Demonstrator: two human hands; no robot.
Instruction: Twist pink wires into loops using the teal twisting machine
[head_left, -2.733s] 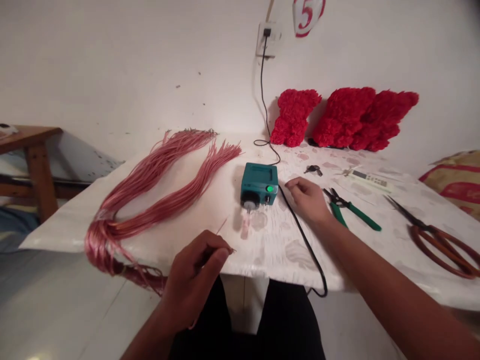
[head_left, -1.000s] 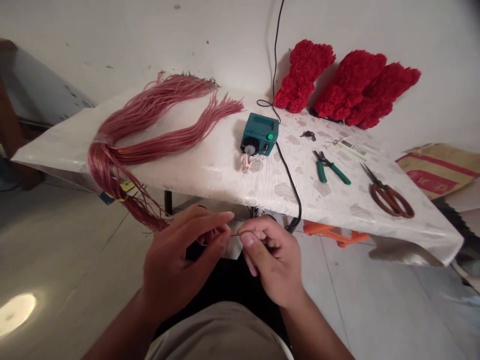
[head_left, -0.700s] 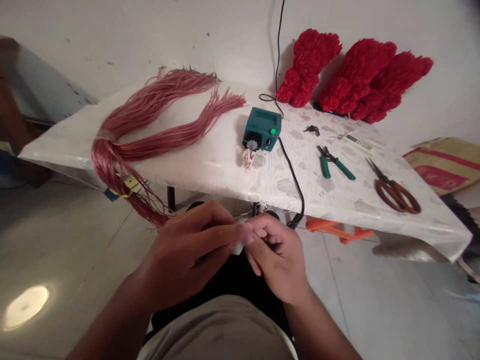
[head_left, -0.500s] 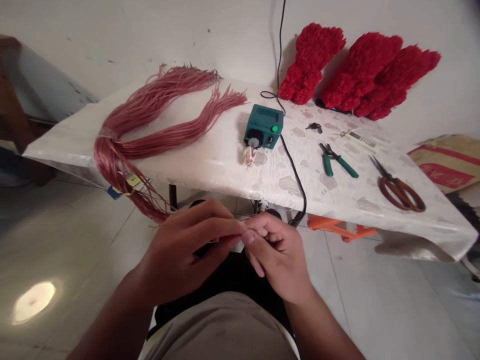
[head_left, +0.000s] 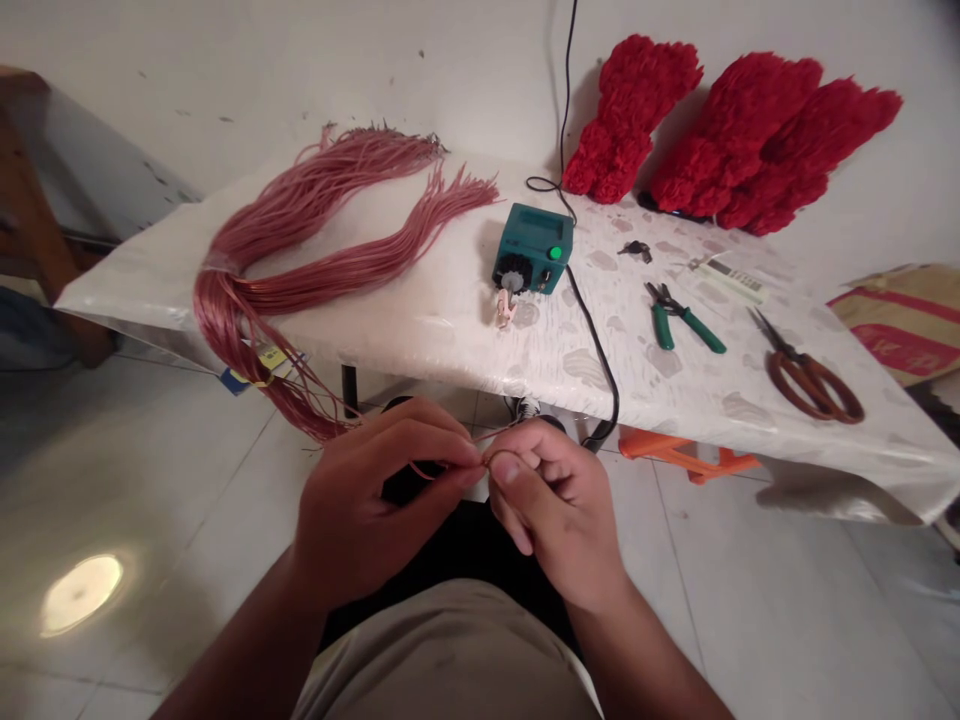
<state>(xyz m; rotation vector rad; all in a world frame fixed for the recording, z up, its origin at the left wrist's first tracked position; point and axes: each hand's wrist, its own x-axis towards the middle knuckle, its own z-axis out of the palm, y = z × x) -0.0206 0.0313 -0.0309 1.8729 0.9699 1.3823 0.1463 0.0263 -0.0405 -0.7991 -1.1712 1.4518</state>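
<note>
Close in front of my body, my left hand (head_left: 394, 485) and my right hand (head_left: 559, 495) meet fingertip to fingertip. Both pinch a thin pinkish cord (head_left: 491, 434), which bends in a small loop at the right thumb. Part of the cord shows under the left fingers; its ends are hidden. Just beyond the left hand, a big bundle of pink cords (head_left: 322, 285) lies on the table, its tied tail hanging over the front edge. A small teal machine (head_left: 532, 245) with a green button and a pale pink hook-like piece (head_left: 506, 310) at its front stands past my hands.
On the patterned tablecloth (head_left: 585, 370) lie green-handled pliers (head_left: 686, 320), brown-handled scissors (head_left: 814, 375), a small dark object (head_left: 636, 250) and a labelled strip (head_left: 731, 278). Red ruffled bunches (head_left: 772, 140) lean against the wall. A black cable (head_left: 600, 350) hangs off the front edge above an orange stool (head_left: 690, 455).
The left fingers have drawn slightly back, and more of the cord and its small loop shows between the hands. The whole view has shifted a little; the table things have stayed put.
</note>
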